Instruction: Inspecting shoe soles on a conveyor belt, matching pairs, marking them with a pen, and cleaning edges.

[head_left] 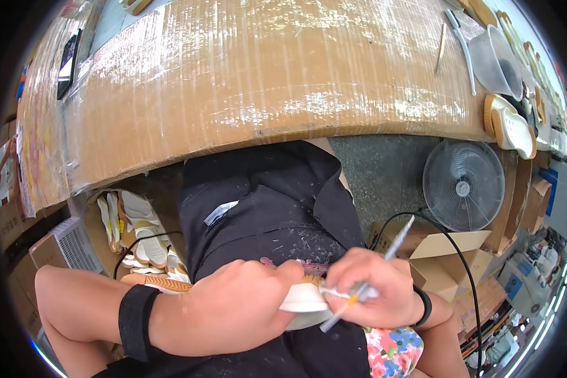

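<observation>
My left hand (246, 302) is closed around a white shoe part with a tan edge (305, 298), held over my lap. Most of that piece is hidden by my fingers, so I cannot tell how much of a shoe it is. My right hand (375, 290) is closed on a thin, pale stick-like tool (399, 238), slanting from upper right to lower left. Its fingertips are at the right side of the white shoe part. A small orange-yellow patch shows by those fingers. Behind my left forearm lies a tan patterned sole (157, 283), partly covered.
A film-wrapped cardboard-topped table (252, 82) spans ahead, bearing a phone (68, 66), a toothbrush (463, 50), a clear tub (494, 63) and white shoes (513, 129). A box of shoe parts (138, 220) stands left. Right are a fan (463, 186), an open carton (444, 261) and a black cable (463, 252).
</observation>
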The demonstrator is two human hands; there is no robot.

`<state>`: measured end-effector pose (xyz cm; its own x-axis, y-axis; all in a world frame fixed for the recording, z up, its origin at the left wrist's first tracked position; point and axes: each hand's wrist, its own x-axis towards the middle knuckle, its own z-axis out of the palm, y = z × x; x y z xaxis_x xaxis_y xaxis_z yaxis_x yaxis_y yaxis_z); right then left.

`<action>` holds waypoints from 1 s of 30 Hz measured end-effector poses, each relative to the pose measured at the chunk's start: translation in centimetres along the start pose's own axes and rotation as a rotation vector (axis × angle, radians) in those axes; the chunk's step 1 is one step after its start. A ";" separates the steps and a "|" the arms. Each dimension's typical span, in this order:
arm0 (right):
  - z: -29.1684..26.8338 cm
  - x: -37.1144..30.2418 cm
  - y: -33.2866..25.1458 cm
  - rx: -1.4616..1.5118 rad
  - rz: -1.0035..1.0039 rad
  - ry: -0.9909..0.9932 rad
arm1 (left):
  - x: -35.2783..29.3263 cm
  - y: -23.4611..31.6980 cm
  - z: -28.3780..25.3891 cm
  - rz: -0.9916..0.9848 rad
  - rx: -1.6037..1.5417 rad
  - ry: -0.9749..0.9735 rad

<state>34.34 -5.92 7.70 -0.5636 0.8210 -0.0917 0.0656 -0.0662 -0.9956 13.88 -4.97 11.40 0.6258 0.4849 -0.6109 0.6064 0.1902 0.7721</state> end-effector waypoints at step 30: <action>-0.8 -0.2 1.0 -0.035 -0.268 -0.129 | 0.2 0.1 -0.9 -0.050 -0.064 -0.054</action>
<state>35.18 -5.69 6.78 -0.6646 0.7274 0.1712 -0.0727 0.1651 -0.9836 13.65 -4.11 11.44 0.6224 0.4268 -0.6561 0.6061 0.2677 0.7490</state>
